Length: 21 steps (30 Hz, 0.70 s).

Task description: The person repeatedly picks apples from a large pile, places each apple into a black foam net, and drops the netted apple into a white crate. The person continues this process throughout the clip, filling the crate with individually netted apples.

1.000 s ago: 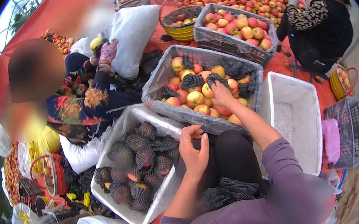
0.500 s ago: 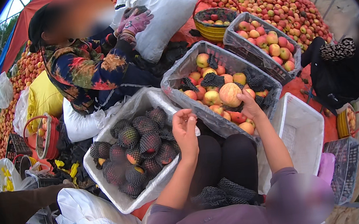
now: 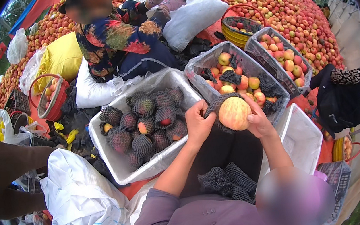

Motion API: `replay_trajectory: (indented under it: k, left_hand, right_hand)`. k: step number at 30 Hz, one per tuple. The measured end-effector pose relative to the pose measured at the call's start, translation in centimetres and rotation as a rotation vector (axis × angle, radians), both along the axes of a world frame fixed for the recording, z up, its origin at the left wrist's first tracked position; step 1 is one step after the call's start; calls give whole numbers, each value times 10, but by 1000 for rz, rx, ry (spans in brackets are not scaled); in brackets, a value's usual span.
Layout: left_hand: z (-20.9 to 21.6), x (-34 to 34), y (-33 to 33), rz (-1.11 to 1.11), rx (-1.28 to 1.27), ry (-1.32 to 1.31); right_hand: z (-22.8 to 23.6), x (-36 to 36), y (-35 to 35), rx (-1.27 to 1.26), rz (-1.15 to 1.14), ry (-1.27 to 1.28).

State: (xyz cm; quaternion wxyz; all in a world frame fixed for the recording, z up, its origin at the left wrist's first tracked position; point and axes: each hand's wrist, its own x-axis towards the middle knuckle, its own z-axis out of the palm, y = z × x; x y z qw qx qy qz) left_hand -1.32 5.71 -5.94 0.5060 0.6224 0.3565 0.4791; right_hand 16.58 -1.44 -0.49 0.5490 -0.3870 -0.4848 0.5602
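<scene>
My right hand (image 3: 259, 120) grips a pale red-and-yellow apple (image 3: 234, 114) above my lap. A black foam net sleeve (image 3: 217, 103) is pinched in my left hand (image 3: 200, 123) and lies against the apple's left side and behind it. More black net sleeves (image 3: 227, 182) rest on my lap. To the left stands a white foam box (image 3: 127, 176) with several netted apples (image 3: 144, 106) in it. Ahead of my hands is a plastic-lined crate (image 3: 200, 58) of bare apples (image 3: 227, 89), with some loose net sleeves (image 3: 231, 77) among them.
Right of my legs stands a white foam box (image 3: 302, 138). Another lined crate of apples (image 3: 288, 64) is beyond, beside a yellow basket (image 3: 236, 38). A gloved co-worker (image 3: 122, 43) sits far left. A white sack (image 3: 79, 192) lies near left. A large apple heap (image 3: 294, 17) fills the back.
My right hand has brought the apple from over the crate toward me. My left hand now holds a net sleeve against it. The view has shifted, and the co-worker's hands have moved.
</scene>
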Motion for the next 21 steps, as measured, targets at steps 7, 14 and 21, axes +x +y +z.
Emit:
replay_trajectory:
  k: [7,14,21]
  left_hand:
    - [11,-29,35,242,467,310]
    - [-68,-63,79,-258,416,817]
    - [-13,-101,56,185,-248,-76]
  right_hand:
    - [-30,-22,98,215,-452,-936]
    - [-118,-48,173,-32,-114,-1110]
    - [-145,-55,164,517,171,-1239]
